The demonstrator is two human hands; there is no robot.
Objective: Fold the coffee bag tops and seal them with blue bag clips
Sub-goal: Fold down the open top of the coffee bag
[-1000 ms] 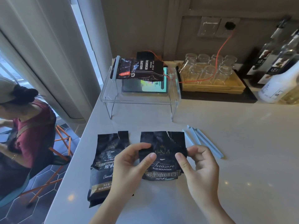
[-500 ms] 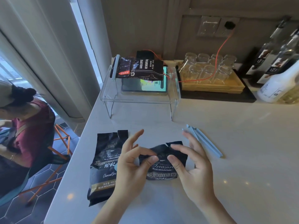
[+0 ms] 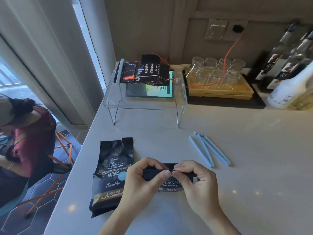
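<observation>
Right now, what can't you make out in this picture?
Head view only:
- Middle coffee bag: folded top hidden by left hand and right hand.
- Bottles: cut off by the right edge.
- Tablet: screen partly covered by the clipped bag.

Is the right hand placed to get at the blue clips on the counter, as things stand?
Probably yes, but not right away. The clips lie on bare counter beyond the right hand with nothing between; that hand is pinching the coffee bag fold together with the left hand.

Single head view, looking forward-down, close over counter [image 3: 237,184].
</observation>
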